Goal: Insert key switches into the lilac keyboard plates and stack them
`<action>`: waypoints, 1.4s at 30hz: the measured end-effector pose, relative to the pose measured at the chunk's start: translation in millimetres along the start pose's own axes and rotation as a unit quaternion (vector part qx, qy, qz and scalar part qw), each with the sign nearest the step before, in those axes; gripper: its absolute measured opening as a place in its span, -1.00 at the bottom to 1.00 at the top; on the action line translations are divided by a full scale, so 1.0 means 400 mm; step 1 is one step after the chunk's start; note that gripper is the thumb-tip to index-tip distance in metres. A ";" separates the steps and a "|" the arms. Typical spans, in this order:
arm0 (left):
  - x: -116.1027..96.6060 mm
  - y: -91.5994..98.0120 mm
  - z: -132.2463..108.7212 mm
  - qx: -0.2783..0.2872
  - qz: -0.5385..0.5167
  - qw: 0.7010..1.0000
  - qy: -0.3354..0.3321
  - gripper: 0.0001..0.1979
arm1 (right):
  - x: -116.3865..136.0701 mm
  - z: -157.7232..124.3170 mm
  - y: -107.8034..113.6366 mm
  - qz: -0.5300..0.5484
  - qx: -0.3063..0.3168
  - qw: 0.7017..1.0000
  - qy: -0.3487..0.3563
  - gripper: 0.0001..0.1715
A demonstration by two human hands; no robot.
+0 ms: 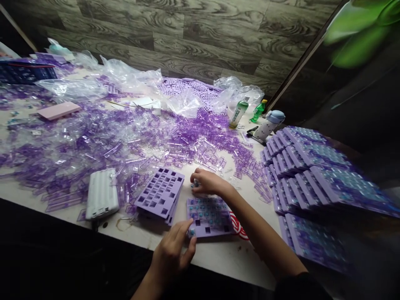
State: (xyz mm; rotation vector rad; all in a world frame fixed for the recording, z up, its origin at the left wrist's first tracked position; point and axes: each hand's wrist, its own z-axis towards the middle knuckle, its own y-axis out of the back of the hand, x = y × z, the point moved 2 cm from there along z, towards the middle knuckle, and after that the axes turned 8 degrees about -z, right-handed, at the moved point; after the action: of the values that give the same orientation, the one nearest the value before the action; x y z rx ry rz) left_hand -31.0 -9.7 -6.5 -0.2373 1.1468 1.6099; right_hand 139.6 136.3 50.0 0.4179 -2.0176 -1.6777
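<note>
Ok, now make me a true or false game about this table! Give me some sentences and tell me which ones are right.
1. The left hand touches a purple plate with blue-centred switches in it. True.
2. The right hand rests on the pink box. False: it is at the plate's top edge, holding a small piece.
3. Every hole in that plate is filled. False: some square holes are empty.
4. Stacks of filled purple plates stand on the right of the table. True.
</note>
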 end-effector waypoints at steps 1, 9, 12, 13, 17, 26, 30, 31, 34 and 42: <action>0.001 0.001 0.000 0.004 0.003 1.000 -0.004 -0.61 | -0.004 -0.004 0.003 0.006 0.005 1.000 -0.008 -0.70; -0.003 0.004 0.002 0.001 0.001 1.000 0.000 -0.60 | -0.033 -0.009 0.010 0.045 0.047 0.997 -0.038 -0.71; -0.007 0.007 0.001 0.002 0.004 1.000 -0.008 -0.59 | -0.029 -0.004 0.011 0.050 0.057 0.996 -0.040 -0.69; -0.008 0.008 0.001 0.005 0.005 1.000 -0.010 -0.59 | -0.027 -0.003 0.011 0.049 0.058 0.996 -0.042 -0.69; -0.008 0.010 0.003 0.011 0.002 1.000 -0.008 -0.59 | -0.022 0.001 0.014 0.050 0.063 0.996 -0.050 -0.68; -0.008 -0.001 0.001 -0.014 -0.002 1.000 0.004 -0.62 | -0.014 -0.006 0.030 0.052 0.077 0.994 -0.062 -0.69; -0.008 0.001 0.002 -0.015 0.003 1.000 0.000 -0.62 | -0.013 -0.004 0.037 0.051 0.072 0.994 -0.062 -0.70; -0.009 0.002 0.002 -0.014 0.004 1.000 -0.003 -0.62 | -0.013 -0.003 0.038 0.051 0.070 0.994 -0.062 -0.70; -0.010 0.006 0.005 -0.009 0.012 1.000 -0.014 -0.61 | -0.012 -0.002 0.040 0.047 0.070 0.994 -0.063 -0.68; -0.009 0.008 0.006 -0.004 0.020 1.000 -0.019 -0.62 | -0.007 0.006 0.016 0.053 0.061 0.995 -0.055 -0.63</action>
State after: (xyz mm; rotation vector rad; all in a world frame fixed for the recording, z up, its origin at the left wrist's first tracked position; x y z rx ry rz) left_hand -31.3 -9.9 -1.1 -0.1893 1.1233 1.6469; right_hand 141.0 141.1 55.6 0.2590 -2.1897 -1.5499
